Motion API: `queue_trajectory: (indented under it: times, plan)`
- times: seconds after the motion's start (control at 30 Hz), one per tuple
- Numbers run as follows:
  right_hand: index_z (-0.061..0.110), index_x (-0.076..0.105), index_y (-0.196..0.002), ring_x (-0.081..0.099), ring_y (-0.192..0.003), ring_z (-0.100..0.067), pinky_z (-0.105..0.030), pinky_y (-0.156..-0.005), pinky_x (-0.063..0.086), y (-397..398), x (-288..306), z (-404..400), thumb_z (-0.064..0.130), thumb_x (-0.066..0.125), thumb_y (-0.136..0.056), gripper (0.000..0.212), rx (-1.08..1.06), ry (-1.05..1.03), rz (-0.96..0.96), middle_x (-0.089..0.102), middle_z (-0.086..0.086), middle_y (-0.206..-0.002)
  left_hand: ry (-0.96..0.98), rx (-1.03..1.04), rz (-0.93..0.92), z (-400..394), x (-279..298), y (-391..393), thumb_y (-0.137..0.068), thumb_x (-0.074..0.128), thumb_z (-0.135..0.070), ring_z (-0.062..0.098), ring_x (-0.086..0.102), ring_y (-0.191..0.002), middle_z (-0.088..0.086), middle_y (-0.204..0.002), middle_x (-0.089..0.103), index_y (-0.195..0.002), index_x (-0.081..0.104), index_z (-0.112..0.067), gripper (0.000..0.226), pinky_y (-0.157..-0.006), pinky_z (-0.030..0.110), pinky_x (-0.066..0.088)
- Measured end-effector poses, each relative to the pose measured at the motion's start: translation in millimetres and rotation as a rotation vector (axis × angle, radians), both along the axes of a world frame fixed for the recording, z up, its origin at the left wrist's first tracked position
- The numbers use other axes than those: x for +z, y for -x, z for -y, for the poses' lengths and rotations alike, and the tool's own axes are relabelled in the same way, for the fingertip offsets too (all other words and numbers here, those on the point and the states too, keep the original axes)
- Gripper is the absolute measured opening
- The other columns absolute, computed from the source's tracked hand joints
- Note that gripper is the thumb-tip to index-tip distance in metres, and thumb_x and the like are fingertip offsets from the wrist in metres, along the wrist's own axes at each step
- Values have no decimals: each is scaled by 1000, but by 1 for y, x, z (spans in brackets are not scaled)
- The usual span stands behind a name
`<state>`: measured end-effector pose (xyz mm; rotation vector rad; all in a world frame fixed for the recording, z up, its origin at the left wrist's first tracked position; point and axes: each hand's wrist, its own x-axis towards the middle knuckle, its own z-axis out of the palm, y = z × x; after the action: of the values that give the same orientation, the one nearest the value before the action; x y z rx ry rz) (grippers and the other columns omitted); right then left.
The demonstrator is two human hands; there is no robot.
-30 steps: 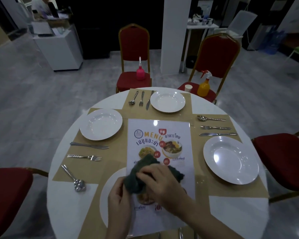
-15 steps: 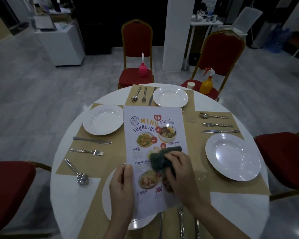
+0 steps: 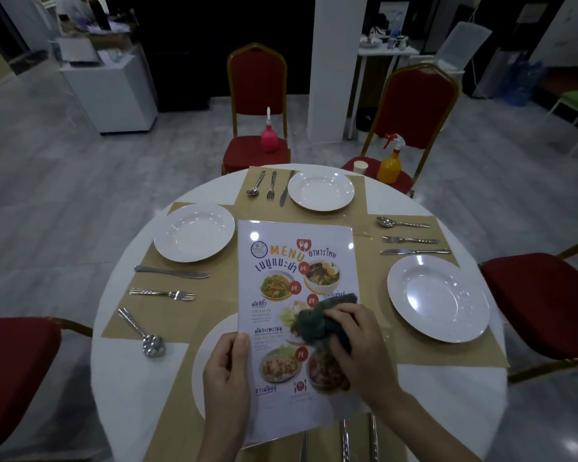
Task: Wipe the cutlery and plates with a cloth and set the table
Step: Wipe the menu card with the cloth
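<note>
A laminated menu point(image 3: 291, 261) lies over the middle of the round white table point(image 3: 134, 388) and partly covers the near plate point(image 3: 211, 358). My left hand point(image 3: 227, 378) holds the menu's left edge. My right hand point(image 3: 357, 345) grips a dark green cloth point(image 3: 314, 320) pressed onto the menu's right half. White plates sit at the left point(image 3: 194, 232), far point(image 3: 321, 190) and right point(image 3: 437, 298) places, each with a knife, fork and spoon beside it on tan placemats.
Red chairs stand around the table. A pink bottle point(image 3: 269, 136) sits on the far chair, an orange spray bottle point(image 3: 390, 163) and a paper cup point(image 3: 360, 167) on the far-right chair. More cutlery point(image 3: 344, 438) lies at the near edge.
My right hand has moved the cloth across the menu, from its lower middle toward its right side. My left hand has shifted to the menu's left edge, and more of the menu shows.
</note>
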<state>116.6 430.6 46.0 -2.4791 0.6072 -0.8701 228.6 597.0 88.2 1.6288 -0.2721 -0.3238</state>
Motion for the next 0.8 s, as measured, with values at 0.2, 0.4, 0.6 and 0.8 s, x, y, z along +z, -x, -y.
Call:
queue_trajectory:
  times: [0.2,0.4,0.6,0.8]
  plan:
    - [13,62,-114,53,-103,-15,-22,-92,42,-20,7,-47,15,58,-83,32,197,51,-8,59,-2,-112,-6,32,29,8,-4,-3,-99,46,-17,9,54,-62,4,-71,62,-76,56,-4,29,-54,23,46]
    - [13,64,-111,51,-103,-11,-23,-89,47,-16,1,-29,10,61,-79,32,202,-54,-26,59,1,-110,-44,56,4,-4,-13,-14,-99,48,-22,11,59,-64,7,-75,66,-79,60,-9,27,-55,29,50]
    - [17,64,-111,56,-101,-6,-26,-86,51,4,-11,27,1,67,-85,31,-126,-274,29,58,7,-107,-31,100,-5,-5,-14,-30,-99,47,-20,1,59,-59,-4,-69,66,-79,58,-8,27,-50,15,49]
    - [16,65,-111,56,-97,-8,-22,-85,49,12,-31,39,0,69,-84,32,-198,-255,-23,58,8,-105,-53,115,27,-5,-17,-48,-100,47,-21,0,59,-63,-7,-74,67,-79,60,-19,25,-53,13,49]
